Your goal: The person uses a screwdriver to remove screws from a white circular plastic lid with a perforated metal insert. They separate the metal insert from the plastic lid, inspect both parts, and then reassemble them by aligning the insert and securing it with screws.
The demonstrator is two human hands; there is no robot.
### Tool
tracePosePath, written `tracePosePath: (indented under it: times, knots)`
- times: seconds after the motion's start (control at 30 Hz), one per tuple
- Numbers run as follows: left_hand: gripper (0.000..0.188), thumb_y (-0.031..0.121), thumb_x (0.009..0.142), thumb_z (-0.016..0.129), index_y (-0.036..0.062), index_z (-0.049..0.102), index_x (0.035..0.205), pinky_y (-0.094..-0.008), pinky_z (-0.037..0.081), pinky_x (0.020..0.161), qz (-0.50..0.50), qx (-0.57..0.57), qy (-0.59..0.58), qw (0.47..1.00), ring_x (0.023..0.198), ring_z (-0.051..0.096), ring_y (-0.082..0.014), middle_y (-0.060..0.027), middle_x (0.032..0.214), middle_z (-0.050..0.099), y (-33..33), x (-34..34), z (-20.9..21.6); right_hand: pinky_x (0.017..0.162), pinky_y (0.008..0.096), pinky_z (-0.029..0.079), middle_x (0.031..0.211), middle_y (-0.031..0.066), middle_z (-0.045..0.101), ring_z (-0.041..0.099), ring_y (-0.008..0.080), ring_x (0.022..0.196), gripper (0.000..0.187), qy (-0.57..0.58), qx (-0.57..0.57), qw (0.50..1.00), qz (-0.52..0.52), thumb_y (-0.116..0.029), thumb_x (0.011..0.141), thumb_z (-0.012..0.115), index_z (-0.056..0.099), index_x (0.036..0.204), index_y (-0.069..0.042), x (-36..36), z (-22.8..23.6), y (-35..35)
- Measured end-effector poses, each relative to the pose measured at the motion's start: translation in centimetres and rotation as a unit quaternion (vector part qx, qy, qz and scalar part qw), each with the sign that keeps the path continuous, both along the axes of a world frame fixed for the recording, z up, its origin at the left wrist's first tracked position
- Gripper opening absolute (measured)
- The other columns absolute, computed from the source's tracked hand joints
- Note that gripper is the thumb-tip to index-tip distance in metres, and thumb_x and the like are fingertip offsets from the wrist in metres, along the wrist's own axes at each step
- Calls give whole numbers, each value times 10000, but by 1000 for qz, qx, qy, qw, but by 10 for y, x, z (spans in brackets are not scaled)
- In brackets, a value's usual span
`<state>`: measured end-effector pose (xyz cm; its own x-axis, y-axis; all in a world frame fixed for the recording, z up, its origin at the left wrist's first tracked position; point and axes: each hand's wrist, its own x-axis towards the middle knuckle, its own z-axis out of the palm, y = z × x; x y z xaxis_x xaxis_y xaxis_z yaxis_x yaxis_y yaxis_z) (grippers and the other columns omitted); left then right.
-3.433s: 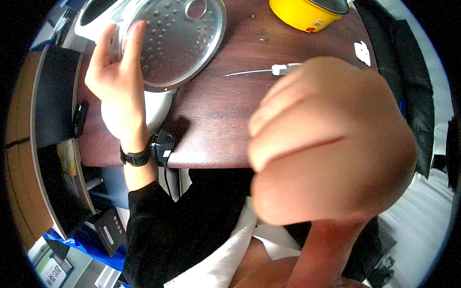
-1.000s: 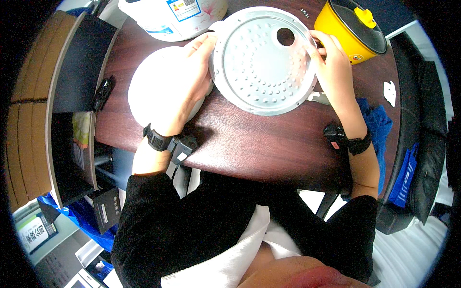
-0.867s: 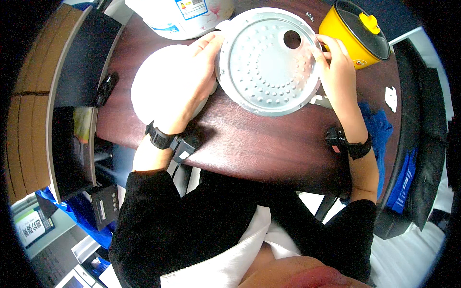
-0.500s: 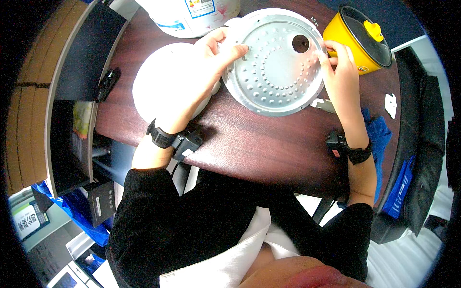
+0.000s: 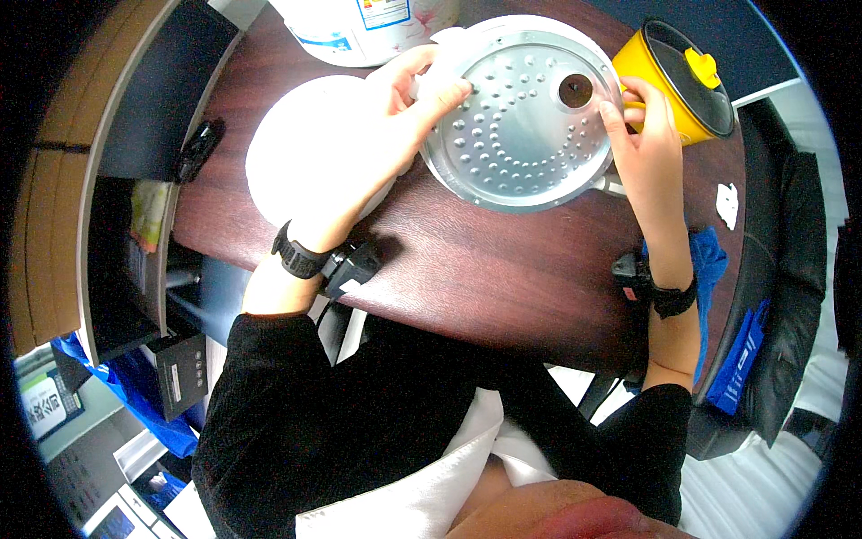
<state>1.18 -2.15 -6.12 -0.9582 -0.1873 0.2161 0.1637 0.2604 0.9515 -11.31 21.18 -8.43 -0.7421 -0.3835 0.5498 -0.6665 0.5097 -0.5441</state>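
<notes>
A round silver metal plate (image 5: 525,135) with rings of dimples and one hole near its upper right is held up over the table. It looks like the inner lid of a rice cooker, with a white rim (image 5: 566,36) showing behind its far edge. My left hand (image 5: 415,99) grips the left edge, thumb on the metal face and fingers behind. On the right edge, my right hand (image 5: 646,130) is closed, its thumb and fingertips at the rim. Under my left forearm sits a smooth white round object (image 5: 296,148).
A white patterned appliance (image 5: 373,31) stands at the back. Beyond my right hand is a yellow pot (image 5: 673,81) with a dark lid. A blue cloth (image 5: 708,260) and a white scrap (image 5: 727,207) lie at the right of the brown table (image 5: 485,260). A black object (image 5: 199,148) rests at the left edge.
The plate has shifted slightly right with both hands still at its edges. The whole view has moved a little as well.
</notes>
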Motion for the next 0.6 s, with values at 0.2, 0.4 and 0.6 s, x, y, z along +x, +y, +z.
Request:
tracePosePath:
  times: [0.2, 0.4, 0.6]
  knots:
    - [538, 343, 882, 615, -2, 501, 1280, -238, 386, 895, 16, 15, 0, 1000, 964, 560, -127, -58, 1023, 647, 1, 4, -3, 744, 342, 484, 949, 102, 576, 586, 238, 814, 327, 57, 42, 997, 11, -150, 800, 665, 562, 1100, -72, 9, 8, -2]
    - [573, 459, 875, 579, 58, 520, 1281, -203, 388, 763, 69, -89, -56, 992, 833, 546, -88, -39, 902, 656, 9, 12, 17, 664, 292, 476, 817, 74, 563, 555, 191, 702, 264, 39, -14, 999, 29, -140, 792, 687, 597, 1021, -45, 2, 4, 0]
    - [591, 498, 861, 573, 68, 537, 1264, -224, 396, 702, 85, -129, -65, 986, 783, 551, -102, -45, 845, 645, 6, 9, 16, 546, 218, 437, 708, 19, 540, 509, 85, 597, 192, -13, -58, 996, 58, -135, 825, 680, 606, 964, -25, -1, 7, 1]
